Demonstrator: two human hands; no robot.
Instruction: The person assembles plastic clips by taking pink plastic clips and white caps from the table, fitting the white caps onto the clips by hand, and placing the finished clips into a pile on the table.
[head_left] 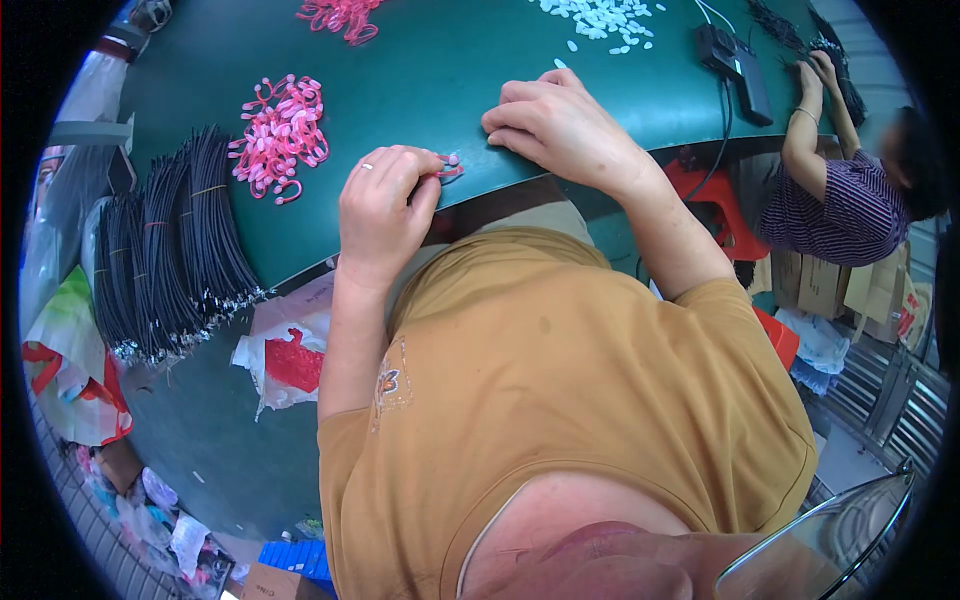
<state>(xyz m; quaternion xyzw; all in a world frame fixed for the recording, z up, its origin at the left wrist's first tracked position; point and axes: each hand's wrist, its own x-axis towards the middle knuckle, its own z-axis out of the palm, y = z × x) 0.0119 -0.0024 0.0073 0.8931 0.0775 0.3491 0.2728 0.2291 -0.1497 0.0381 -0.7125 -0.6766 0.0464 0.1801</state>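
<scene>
At the table's near edge, my left hand (388, 205), with a ring on one finger, pinches a small pink U-shaped plastic hook (450, 163) between thumb and forefinger. To its right, my right hand (560, 125) rests low over the green tabletop (430, 90) with its fingers curled and pressed together. Whatever those fingertips may hold is hidden. A heap of similar pink hooks (280, 135) lies left of my left hand. Beyond my right hand are scattered small pale oval pieces (600, 18), one of them close to its knuckles.
More pink hooks (340, 16) lie at the far edge. Bundled black cables (170, 240) hang over the left edge. A black power strip (735, 70) with cords sits on the right. Beyond it, a co-worker in a striped shirt (835, 205) handles black cables. A red stool (715, 205) stands below.
</scene>
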